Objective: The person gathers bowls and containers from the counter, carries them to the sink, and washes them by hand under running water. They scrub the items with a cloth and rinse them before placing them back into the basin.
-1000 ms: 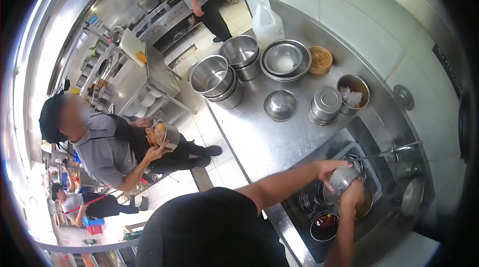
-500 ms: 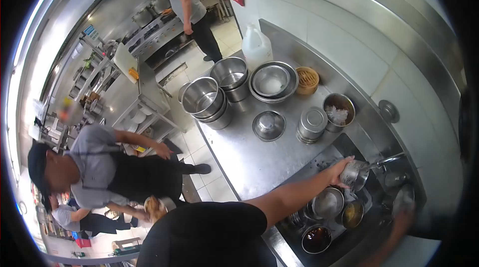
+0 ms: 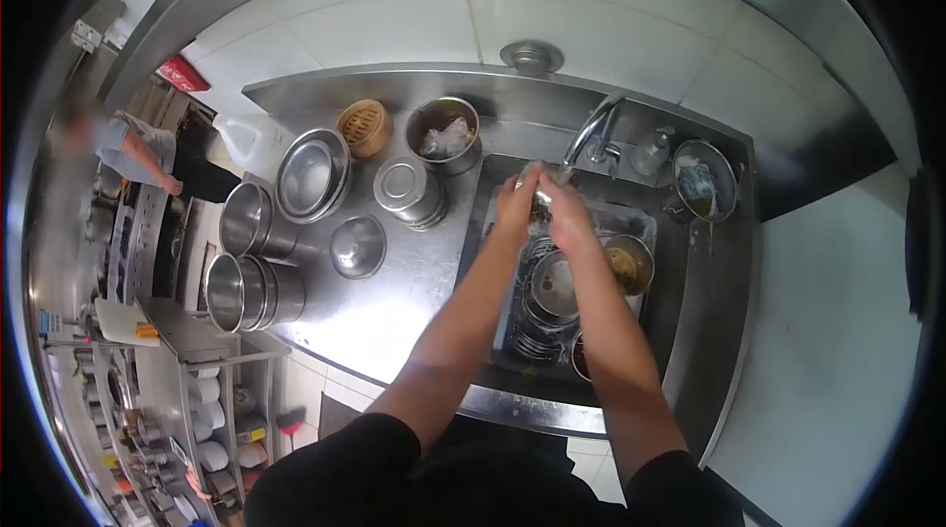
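Observation:
Both my hands meet over the sink, right under the faucet (image 3: 595, 131). My left hand (image 3: 514, 204) is closed round the side of a shiny metal cup (image 3: 540, 204), mostly hidden by the fingers. Against its other side presses my right hand (image 3: 564, 206), fingers together. Just below sit a steel pot (image 3: 555, 287) and a pot with yellowish liquid (image 3: 629, 264). Part of a dark-filled bowl (image 3: 579, 358) shows beside my right forearm.
On the counter left of the sink (image 3: 673, 330) stand a lidded canister (image 3: 402, 184), a pot holding clear plastic (image 3: 445, 136), a bamboo steamer (image 3: 364, 128), stacked pots (image 3: 236, 293), bowls (image 3: 307, 177) and a lid (image 3: 358, 247). Right of the faucet are a soap bottle (image 3: 650, 151) and a bowl with a scrubbing pad (image 3: 702, 182). A person (image 3: 148, 158) stands far left.
My view has swung right toward the sink. My right hand has come from the bowl at the right to the metal cup, which my left hand was holding alone under the faucet.

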The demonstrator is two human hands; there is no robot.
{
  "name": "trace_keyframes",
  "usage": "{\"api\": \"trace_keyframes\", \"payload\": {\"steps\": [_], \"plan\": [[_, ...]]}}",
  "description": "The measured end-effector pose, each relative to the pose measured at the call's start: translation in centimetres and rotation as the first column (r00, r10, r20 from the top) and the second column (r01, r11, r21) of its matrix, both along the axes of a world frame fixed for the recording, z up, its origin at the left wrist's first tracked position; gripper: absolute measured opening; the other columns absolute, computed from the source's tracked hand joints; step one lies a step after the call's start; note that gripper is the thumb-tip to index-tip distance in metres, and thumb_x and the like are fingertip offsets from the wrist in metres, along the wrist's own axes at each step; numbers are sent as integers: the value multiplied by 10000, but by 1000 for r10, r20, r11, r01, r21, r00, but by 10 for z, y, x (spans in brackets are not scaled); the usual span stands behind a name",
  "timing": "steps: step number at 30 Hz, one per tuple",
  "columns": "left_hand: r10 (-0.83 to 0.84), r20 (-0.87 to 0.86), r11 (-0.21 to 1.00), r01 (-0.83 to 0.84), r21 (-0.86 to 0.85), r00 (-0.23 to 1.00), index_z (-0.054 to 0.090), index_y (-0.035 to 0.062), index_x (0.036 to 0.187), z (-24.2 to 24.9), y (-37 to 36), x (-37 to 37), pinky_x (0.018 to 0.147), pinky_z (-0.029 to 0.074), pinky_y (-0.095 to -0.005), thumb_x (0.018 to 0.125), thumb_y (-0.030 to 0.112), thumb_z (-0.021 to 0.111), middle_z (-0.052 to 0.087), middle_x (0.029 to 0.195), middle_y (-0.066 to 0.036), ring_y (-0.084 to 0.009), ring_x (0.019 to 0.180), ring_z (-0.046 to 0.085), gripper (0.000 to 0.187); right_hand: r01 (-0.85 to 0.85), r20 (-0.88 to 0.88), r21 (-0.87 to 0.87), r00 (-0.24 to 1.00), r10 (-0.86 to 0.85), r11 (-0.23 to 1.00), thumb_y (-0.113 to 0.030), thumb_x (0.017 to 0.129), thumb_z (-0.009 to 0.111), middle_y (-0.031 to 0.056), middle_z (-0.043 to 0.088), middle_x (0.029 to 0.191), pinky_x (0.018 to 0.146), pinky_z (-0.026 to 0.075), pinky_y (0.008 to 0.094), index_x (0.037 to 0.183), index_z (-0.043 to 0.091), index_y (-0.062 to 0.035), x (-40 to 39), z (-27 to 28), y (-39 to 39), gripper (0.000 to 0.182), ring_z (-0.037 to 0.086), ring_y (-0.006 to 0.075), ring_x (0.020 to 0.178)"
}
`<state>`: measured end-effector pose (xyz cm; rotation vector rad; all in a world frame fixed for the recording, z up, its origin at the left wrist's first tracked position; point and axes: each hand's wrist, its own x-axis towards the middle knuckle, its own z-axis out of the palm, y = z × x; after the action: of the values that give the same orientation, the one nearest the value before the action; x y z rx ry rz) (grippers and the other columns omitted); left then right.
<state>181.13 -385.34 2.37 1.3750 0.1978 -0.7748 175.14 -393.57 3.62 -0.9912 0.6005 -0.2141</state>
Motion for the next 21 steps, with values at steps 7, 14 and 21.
{"api": "trace_keyframes", "payload": {"steps": [7,14,21], "plan": [[265,-152,947,-287,-143,952,496,6,1467,-22,-5,-16,1112,417,-379,1021,655,441,548,1482,-125,-241,1296,567,789,356,-42,600,908,-416,717,-382,1076,484,119,685,1257,1060,494,454,1275,624,-44,-8,6,-4,416,636,298,1200],[-706,46,706,696,131,707,569,73,1427,-11,-6,38,1057,480,-329,1037,474,546,589,1430,-127,-211,1265,591,560,-8,-159,-250,987,-33,968,-295,1045,590,61,732,1137,898,524,317,1148,712,-15,-48,-44,-38,322,698,236,1037],[-565,-212,788,597,149,798,564,96,1428,-1,26,42,936,539,-563,907,642,613,550,1436,-153,-329,1233,560,756,-135,-94,-984,947,308,114,-239,965,665,141,664,896,824,482,459,938,668,-51,-38,-11,-10,189,621,396,896]]}}
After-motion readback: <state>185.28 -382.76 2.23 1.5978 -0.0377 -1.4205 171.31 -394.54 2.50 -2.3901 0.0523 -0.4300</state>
